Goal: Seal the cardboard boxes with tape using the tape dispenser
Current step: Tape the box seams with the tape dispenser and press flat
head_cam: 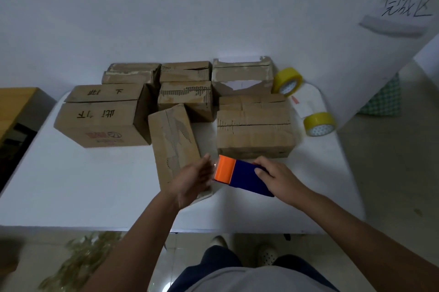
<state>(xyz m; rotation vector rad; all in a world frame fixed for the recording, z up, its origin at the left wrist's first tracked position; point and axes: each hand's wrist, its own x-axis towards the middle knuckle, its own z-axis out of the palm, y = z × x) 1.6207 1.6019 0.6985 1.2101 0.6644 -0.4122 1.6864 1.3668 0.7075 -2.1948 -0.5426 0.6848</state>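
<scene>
Fingers of the right hand are curled round the blue-and-orange tape dispenser. The left hand, fingers straight, is laid against a narrow cardboard box near the tabletop's front edge, the dispenser held just beside it.

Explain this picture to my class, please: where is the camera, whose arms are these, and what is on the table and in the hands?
There is no machine here: a person wears one wide-angle camera on the head, looking forward and down, so the arms reach in from the bottom of the picture. The white table holds several worn cardboard boxes; the nearest is a narrow box set lengthways. Two yellow tape rolls stand at the table's right side. The right hand grips a blue and orange tape dispenser. The left hand is open, fingers fairly straight, at the dispenser's orange end, over the narrow box. A paper sign with handwriting hangs at the upper right.
</scene>
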